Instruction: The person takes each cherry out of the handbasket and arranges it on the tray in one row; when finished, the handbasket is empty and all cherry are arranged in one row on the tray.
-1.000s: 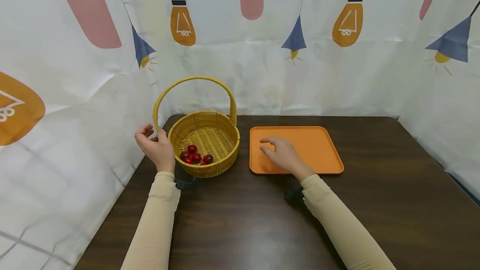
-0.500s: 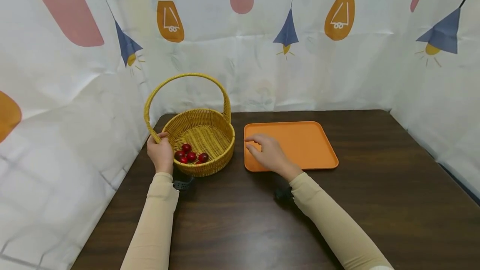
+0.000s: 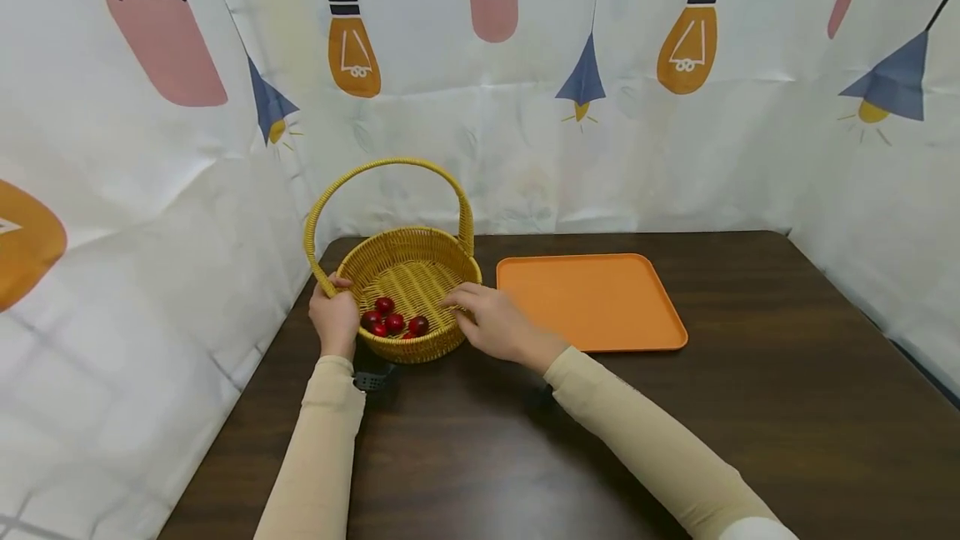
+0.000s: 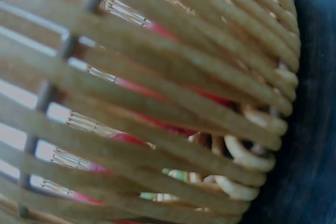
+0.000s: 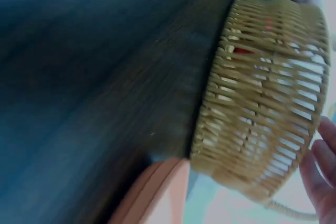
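Left grip (image 3: 335, 323) clasps the basket (image 3: 420, 252), right grip (image 3: 497, 325) parted loosely over its edge, so best go easy, the red fruit (image 3: 393, 322) may roll!

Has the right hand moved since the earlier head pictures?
Yes: in the head view, the right hand has gone left, from over the orange tray to the right side of the yellow basket.

Basket (image 3: 408, 351): yellow, woven. Fruit (image 3: 394, 322): dark red. Tray (image 3: 596, 300): orange. Desk (image 3: 480, 448): brown wood-grain. Backdrop (image 3: 660, 165): white, blue-pink-orange lamp print.
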The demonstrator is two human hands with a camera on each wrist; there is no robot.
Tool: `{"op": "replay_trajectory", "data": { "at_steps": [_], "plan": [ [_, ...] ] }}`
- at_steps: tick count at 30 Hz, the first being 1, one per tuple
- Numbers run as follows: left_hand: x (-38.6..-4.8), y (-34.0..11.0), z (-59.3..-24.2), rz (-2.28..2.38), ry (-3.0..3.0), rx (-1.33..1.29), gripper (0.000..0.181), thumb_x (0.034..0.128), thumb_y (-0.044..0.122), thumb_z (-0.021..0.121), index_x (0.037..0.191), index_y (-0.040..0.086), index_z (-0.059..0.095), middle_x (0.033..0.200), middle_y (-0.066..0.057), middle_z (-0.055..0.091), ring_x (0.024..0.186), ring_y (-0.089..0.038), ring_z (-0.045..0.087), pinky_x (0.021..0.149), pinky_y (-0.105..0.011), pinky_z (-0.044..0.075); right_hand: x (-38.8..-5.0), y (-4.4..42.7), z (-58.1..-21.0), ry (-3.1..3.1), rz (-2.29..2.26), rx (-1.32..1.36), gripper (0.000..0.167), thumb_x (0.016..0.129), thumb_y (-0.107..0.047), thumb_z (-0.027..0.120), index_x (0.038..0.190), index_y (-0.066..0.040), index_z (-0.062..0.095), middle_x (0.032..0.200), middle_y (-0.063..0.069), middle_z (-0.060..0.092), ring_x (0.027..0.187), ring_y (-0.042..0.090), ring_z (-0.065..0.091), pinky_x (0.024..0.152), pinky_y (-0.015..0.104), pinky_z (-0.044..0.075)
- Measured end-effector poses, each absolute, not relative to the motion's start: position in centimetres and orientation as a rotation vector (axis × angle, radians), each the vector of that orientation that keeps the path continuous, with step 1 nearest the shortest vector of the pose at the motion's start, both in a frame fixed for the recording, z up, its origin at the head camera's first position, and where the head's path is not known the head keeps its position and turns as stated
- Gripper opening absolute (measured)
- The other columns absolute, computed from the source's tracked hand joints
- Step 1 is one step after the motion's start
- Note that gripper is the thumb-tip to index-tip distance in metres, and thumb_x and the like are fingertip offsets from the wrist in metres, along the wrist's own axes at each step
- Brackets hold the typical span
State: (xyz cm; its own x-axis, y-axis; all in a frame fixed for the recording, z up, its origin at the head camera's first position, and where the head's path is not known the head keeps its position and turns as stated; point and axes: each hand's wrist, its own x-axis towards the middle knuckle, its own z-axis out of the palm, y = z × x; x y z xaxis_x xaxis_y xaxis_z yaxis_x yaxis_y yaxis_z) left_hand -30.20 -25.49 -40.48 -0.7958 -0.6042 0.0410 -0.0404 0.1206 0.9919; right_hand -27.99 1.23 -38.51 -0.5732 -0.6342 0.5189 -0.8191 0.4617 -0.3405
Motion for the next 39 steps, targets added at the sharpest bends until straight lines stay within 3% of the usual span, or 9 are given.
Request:
{"op": "replay_trajectory", "data": {
  "at_steps": [8,13,16,29,39],
  "plan": [
    [-30.0,-25.3,-41.0,-1.723,-1.966,0.616,0.021,0.0889,0.000,0.039,0.096,0.011,0.055,0.144,-0.008,0.050,0.120,-0.025,0.047,0.093,-0.034,0.037,-29.2,-1.4,-38.0,-2.633,0.629,1.195,0.026,0.100,-0.011,0.050,0.119,-0.010,0.068,0.115,0.002,0.067,0.098,0.014,0.065,0.082,0.028,0.052],
    [-30.1,-25.3,-41.0,-1.720,-1.979,0.581,0.020,0.0874,-0.002,0.040,0.098,0.007,0.054,0.147,-0.010,0.047,0.136,-0.026,0.039,0.108,-0.041,0.033,-29.9,-2.1,-37.8,-2.714,0.577,1.198,0.026,0.097,-0.012,0.055,0.118,-0.011,0.069,0.116,0.001,0.069,0.091,0.014,0.066,0.071,0.024,0.052],
    [-30.1,-25.5,-41.0,-1.722,-1.972,0.577,0.019,0.0872,-0.002,0.040,0.097,0.007,0.053,0.146,-0.010,0.047,0.136,-0.025,0.038,0.109,-0.042,0.032,-30.5,-2.7,-37.6,-2.754,0.591,1.185,0.026,0.096,-0.012,0.057,0.118,-0.011,0.070,0.113,0.001,0.071,0.086,0.013,0.067,0.067,0.022,0.051],
    [-30.2,-25.4,-40.8,-1.687,-1.969,0.601,0.018,0.0886,0.000,0.040,0.097,0.010,0.053,0.139,-0.011,0.052,0.116,-0.028,0.048,0.094,-0.039,0.036,-32.4,-5.2,-37.1,-3.118,0.714,1.197,0.035,0.091,-0.019,0.068,0.126,-0.018,0.066,0.114,-0.003,0.068,0.102,0.011,0.062,0.084,0.028,0.050],
    [-30.2,-25.3,-41.0,-1.654,-1.976,0.574,0.017,0.0890,0.001,0.040,0.097,0.008,0.053,0.138,-0.013,0.053,0.110,-0.031,0.049,0.091,-0.040,0.037,-33.6,-6.5,-37.8,-3.152,0.725,1.417,0.031,0.089,-0.014,0.070,0.120,-0.017,0.070,0.112,-0.003,0.069,0.100,0.010,0.062,0.083,0.024,0.050]
  ]
}}
